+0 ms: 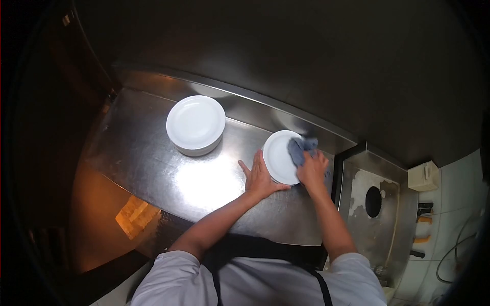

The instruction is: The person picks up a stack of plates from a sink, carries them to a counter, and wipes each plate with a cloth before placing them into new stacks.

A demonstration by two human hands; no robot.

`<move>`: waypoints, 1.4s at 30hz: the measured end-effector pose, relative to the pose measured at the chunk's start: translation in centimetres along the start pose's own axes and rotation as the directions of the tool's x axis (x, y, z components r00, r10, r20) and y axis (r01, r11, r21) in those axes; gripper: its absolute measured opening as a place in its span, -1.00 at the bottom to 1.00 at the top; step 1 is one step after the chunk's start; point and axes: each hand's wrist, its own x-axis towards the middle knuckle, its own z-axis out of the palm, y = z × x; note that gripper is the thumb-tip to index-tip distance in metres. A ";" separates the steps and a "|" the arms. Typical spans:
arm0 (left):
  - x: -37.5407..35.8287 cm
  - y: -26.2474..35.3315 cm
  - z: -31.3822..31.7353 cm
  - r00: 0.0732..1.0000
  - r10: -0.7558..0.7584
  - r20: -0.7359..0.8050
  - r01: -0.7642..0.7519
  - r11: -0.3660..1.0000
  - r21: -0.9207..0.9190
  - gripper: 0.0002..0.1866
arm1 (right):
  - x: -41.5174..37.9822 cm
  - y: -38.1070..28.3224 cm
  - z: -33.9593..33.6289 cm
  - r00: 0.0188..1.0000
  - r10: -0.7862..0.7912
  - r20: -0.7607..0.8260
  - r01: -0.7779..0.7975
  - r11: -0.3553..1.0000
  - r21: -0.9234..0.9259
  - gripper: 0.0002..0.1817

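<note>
A white plate sits on the steel counter, apparently on top of others, though my hands hide most of its side. Against its near left edge rests my left hand, fingers spread and thumb stretched along the near rim. My right hand is closed on a blue-grey cloth, pressed over the plate's right edge. Slight blur softens the cloth. Farther left stands a stack of white plates, apart from both hands.
A raised steel ledge runs along the counter's back. To the right is a steel basin with a dark round opening. Knives hang on the tiled wall beside a cream box. A wooden board lies lower left.
</note>
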 end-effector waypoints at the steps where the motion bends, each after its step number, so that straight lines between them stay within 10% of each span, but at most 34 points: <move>1: 0.0 0.0 0.0 1.000 0.006 -0.016 -0.006 1.000 -0.006 0.68 | 1.7 -1.3 0.8 0.999 0.007 0.031 -0.009 0.999 0.048 -0.47; 6: 0.6 -0.8 0.2 0.958 -0.076 0.276 0.073 0.997 0.020 0.26 | 1.8 -10.4 0.2 0.963 -0.120 0.241 0.024 0.930 0.367 -0.46; 7: -0.3 -1.3 1.0 0.996 0.080 0.030 -0.082 0.993 0.085 0.03 | 0.5 -10.1 0.1 0.967 -0.145 0.211 0.053 0.920 0.389 -0.45; 9: -0.3 -3.5 3.4 0.993 0.091 0.082 -0.102 0.984 0.144 0.09 | -3.0 -8.7 -0.1 0.968 -0.200 0.150 0.118 0.894 0.432 -0.43; 16: 1.3 -3.3 -0.1 0.994 0.107 -0.008 -0.105 0.950 -0.295 0.06 | -5.5 1.1 0.4 0.985 0.167 -0.050 -0.161 0.981 0.112 -0.37; 22: 7.5 0.0 -0.2 0.978 -0.166 0.124 0.206 0.846 -0.491 -0.26 | -0.8 2.4 1.3 0.911 0.410 0.033 -0.380 0.807 0.453 -0.30; 28: 8.2 0.4 3.5 0.822 0.251 -0.512 -0.156 0.963 0.221 -0.43 | -0.9 4.0 3.2 0.891 0.451 -0.047 -0.303 0.667 0.681 -0.26; 31: 7.3 5.0 -1.5 0.981 0.013 -0.194 -0.082 0.933 -0.350 -0.56 | -1.3 6.0 5.0 0.831 0.536 -0.149 -0.122 0.438 0.890 -0.38; 36: 7.6 5.5 -3.4 0.978 -0.045 -0.201 -0.078 0.823 -0.563 -0.61 | -0.7 5.3 -6.2 0.927 0.375 -0.025 0.097 -0.173 0.980 -0.54; 38: 7.1 6.7 -2.3 0.990 0.012 -0.140 -0.103 0.740 -0.665 -0.60 | 0.7 6.8 -6.6 0.917 0.248 0.313 -0.183 -0.436 0.881 -0.59; 40: 5.3 9.2 -2.9 0.989 0.062 -0.133 -0.139 0.690 -0.710 -0.59 | -0.6 1.6 -10.4 0.932 -0.287 0.219 -0.357 -0.825 0.437 -0.39; 42: 5.2 10.0 -3.5 0.986 0.030 -0.166 -0.144 0.663 -0.734 -0.59 | -2.0 -2.2 -7.6 0.954 0.049 0.295 -0.149 -0.777 0.612 -0.36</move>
